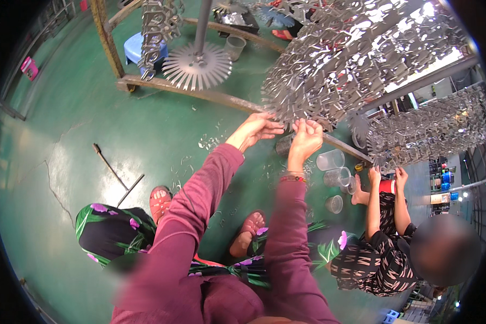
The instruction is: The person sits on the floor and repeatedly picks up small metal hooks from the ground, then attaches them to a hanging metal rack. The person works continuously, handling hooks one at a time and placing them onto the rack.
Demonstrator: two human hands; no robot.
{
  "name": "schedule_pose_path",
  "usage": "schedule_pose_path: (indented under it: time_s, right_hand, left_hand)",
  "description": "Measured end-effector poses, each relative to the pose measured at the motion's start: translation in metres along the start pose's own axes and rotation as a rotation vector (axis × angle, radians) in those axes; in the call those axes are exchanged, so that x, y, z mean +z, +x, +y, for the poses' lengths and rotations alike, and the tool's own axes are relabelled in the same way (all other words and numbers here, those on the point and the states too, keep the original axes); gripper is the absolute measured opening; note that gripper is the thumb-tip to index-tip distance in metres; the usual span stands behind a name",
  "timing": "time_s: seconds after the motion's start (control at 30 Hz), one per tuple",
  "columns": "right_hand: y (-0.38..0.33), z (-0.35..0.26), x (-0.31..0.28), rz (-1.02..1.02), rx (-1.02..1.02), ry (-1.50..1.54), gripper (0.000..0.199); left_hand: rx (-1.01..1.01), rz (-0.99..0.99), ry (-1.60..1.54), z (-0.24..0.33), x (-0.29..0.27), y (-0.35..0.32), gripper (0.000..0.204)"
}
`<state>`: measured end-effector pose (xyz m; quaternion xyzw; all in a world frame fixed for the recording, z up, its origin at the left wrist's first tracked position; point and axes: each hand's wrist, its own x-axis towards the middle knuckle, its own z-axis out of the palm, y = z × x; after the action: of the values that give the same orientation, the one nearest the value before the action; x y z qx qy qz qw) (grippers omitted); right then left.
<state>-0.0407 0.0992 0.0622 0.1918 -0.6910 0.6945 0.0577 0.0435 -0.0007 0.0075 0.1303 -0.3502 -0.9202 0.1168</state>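
— What are those hands busy with?

— Small shiny metal pieces (299, 116) at the lower edge of a big hanging rack (356, 59), a round frame packed with silvery parts. It hangs just ahead of the person, above the green floor (92, 129).

— Both hands on it?

— Yes. The left hand (255, 129) reaches in from the left, fingers stretched out flat with the tips touching the bottom row. The right hand (306, 137) is just beside it, fingers curled and pinched on one of the pieces at the rim. The two hands are nearly touching.

— And the sleeves?

— Dark red, long, coming up from the lower edge. There's a beaded bracelet (292, 177) on the right wrist.

— What's around them?

— Below the hands, clear plastic cups (332, 162) stand on the floor near a rusty bar (200, 94) of the frame. Further left on that frame hangs a flat toothed disc (197, 66) on a pole. A blue stool (137, 48) sits behind it. On the floor to the left lie two thin metal rods (116, 175).

— Anyone else?

— To the right, another person (383, 254) in a patterned dress crouches, both hands up at a second rack (432, 129) loaded with the same silvery parts.
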Motion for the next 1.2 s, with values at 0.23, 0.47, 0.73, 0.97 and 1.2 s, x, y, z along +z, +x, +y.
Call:
schedule_pose_path:
  time_s: [0.23, 0.47, 0.73, 0.97, 1.2]
  right_hand:
    - [-0.006, 0.015, 0.010, 0.068, 0.005, 0.118, 0.014]
    - [-0.003, 0.019, 0.008, -0.009, -0.034, 0.031, 0.013]
    - [0.003, 0.009, -0.006, -0.175, 0.079, 0.110, 0.012]
    - [0.006, 0.017, -0.007, -0.209, 0.005, 0.106, 0.013]
    - [0.005, 0.017, 0.004, -0.249, -0.169, 0.001, 0.011]
  left_hand:
    - [-0.007, 0.017, 0.052, -0.001, 0.008, -0.003, 0.051]
    - [-0.022, 0.028, 0.015, -0.001, -0.001, -0.001, 0.055]
    - [-0.012, 0.084, 0.030, 0.002, 0.004, -0.002, 0.055]
    - [0.035, 0.038, -0.071, -0.007, -0.002, 0.006, 0.052]
    - [0.113, -0.021, 0.457, -0.007, -0.072, -0.004, 0.053]
